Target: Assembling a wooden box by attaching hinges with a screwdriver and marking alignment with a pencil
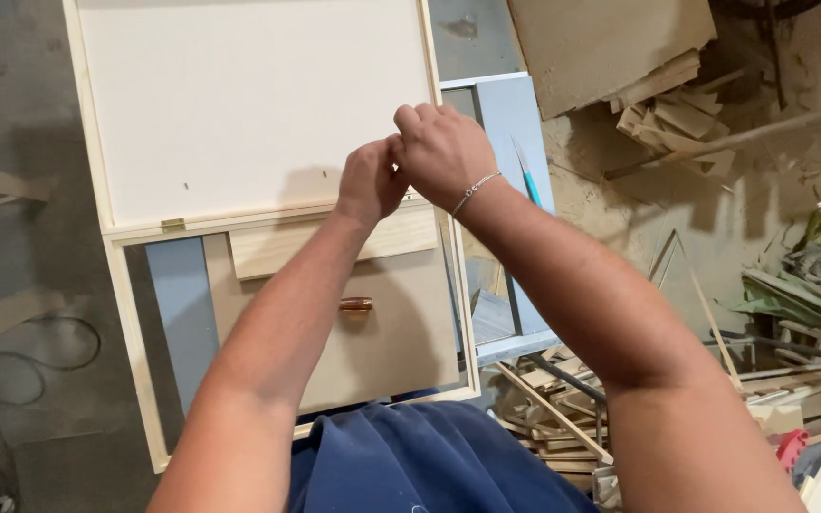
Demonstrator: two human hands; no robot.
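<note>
Head view: the left hand (370, 180) and right hand (441, 152) press together, fingers curled, at the hinged edge of the open wooden box (135, 313); whether they pinch anything I cannot tell. A brass hinge (173, 225) sits left.

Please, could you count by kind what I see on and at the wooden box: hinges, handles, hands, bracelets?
Brass hinge: 1
Brown handle: 1
Hands: 2, left hand and right hand, touching each other at the wooden box seam
Silver bracelet: 1
Total: 5
</note>
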